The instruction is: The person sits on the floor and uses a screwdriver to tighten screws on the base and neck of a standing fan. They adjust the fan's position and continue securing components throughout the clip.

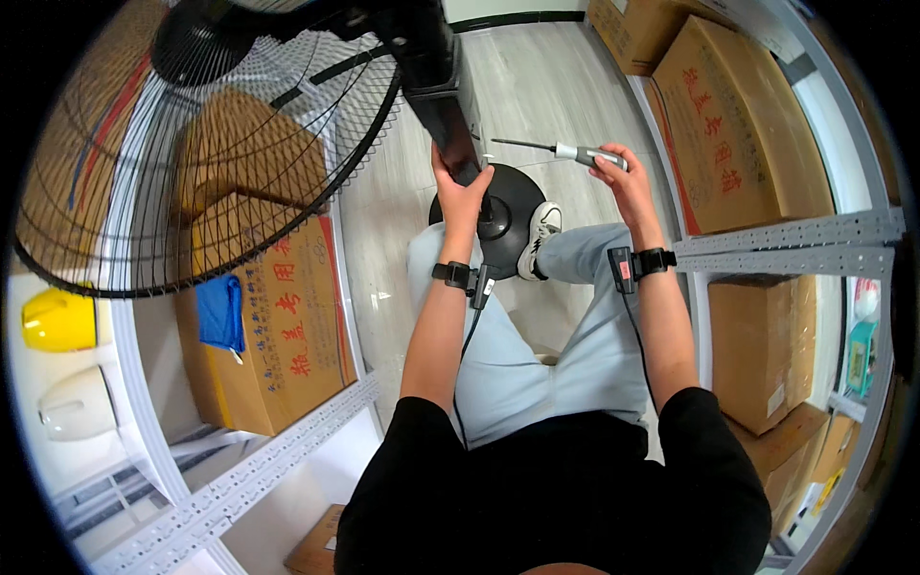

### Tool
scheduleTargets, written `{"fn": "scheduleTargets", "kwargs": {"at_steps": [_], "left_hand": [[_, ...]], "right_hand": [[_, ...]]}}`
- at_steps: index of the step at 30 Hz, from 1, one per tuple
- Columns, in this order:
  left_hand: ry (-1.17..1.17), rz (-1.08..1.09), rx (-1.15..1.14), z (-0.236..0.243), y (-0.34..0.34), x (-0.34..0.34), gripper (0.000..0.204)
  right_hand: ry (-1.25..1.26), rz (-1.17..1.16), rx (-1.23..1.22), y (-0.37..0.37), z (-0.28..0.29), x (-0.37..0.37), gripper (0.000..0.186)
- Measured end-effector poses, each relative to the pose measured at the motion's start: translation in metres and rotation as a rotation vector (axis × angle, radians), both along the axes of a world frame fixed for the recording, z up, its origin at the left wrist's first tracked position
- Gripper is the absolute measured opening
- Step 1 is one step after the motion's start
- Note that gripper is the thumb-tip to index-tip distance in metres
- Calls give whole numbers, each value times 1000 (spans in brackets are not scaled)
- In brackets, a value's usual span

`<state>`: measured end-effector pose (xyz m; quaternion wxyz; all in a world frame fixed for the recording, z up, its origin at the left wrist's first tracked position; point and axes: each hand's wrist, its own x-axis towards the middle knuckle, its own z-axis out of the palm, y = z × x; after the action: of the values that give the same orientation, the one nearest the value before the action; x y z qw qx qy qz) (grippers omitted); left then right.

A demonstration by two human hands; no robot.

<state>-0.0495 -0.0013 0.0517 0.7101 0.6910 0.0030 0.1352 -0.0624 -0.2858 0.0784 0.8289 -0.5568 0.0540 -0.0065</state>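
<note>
- Head view: left hand (463, 184) closed around the black fan pole (450, 115), above the round base (503, 206) on the floor.
- Right hand (623, 172) grips a screwdriver (561, 149), tip pointing left toward the pole.
- Fan grille (220, 153) at upper left.

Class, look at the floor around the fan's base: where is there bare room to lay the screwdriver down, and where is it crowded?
Bare floor lies beyond the round fan base, between the fan grille and the boxes on the right. Nearer in, it is crowded: shoe, knees, left hand on the pole.
</note>
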Motion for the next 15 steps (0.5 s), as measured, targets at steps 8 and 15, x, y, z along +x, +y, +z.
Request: {"fn": "scheduleTargets", "kwargs": {"at_steps": [8, 15], "left_hand": [[237, -296, -130, 18, 21, 12, 77], [256, -283, -271, 12, 15, 8, 69]], "right_hand": [[-25, -36, -42, 11, 3, 23, 30], [-76, -11, -23, 10, 5, 23, 31]]}}
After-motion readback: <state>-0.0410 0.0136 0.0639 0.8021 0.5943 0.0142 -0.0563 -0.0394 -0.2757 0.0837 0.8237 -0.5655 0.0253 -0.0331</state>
